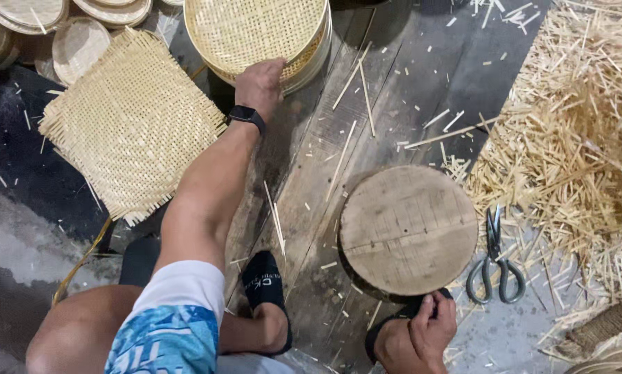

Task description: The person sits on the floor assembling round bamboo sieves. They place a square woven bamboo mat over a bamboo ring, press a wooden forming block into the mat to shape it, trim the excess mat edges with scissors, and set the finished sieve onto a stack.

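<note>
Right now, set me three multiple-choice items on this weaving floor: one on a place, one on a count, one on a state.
1. Where do the scissors lie?
A. right of the round wooden block
B. on the square woven mat
C. inside the stack of round trays

2. How many pairs of scissors show?
A. one
B. two
C. three

3. What is the left hand doing?
A. resting on the rim of the stack of round trays
B. holding the scissors
C. lying flat on the block

Answers:
1 A: they lie on the floor by the block's right edge, near the pile of bamboo slivers.
2 A: only one pair is in view.
3 A: its fingers touch the stack's near rim; the right hand is down by the foot.
</note>
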